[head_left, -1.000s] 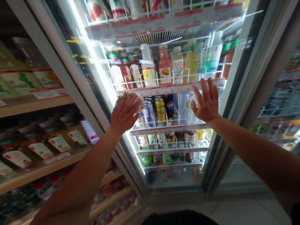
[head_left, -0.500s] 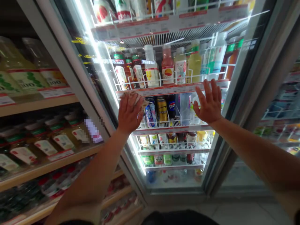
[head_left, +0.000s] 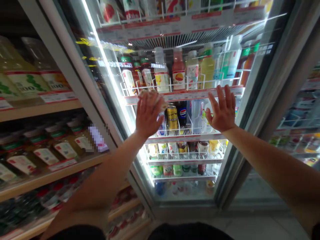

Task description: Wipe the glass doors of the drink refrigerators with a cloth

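My left hand (head_left: 149,116) presses a crumpled, light brownish cloth (head_left: 160,100) against the glass door (head_left: 190,196) of a lit drinks cooler. Its fingers lie over the cloth and hide part of it. To the right, my right hand (head_left: 221,110) rests with its palm toward the same glass, fingers apart and nothing in them. Behind the glass, between the hands, stand a gold can (head_left: 172,117) and a dark Pepsi bottle (head_left: 182,113) on a wire shelf.
Wooden shelves (head_left: 42,170) with several juice bottles (head_left: 63,141) stand close on the left. A metal door frame (head_left: 262,110) runs along the right, with another cooler beyond it. Pale floor tiles (head_left: 255,226) show below.
My left hand has moved right and slightly up across the glass with the cloth, now covering the blue can. My right hand stays in nearly the same place.
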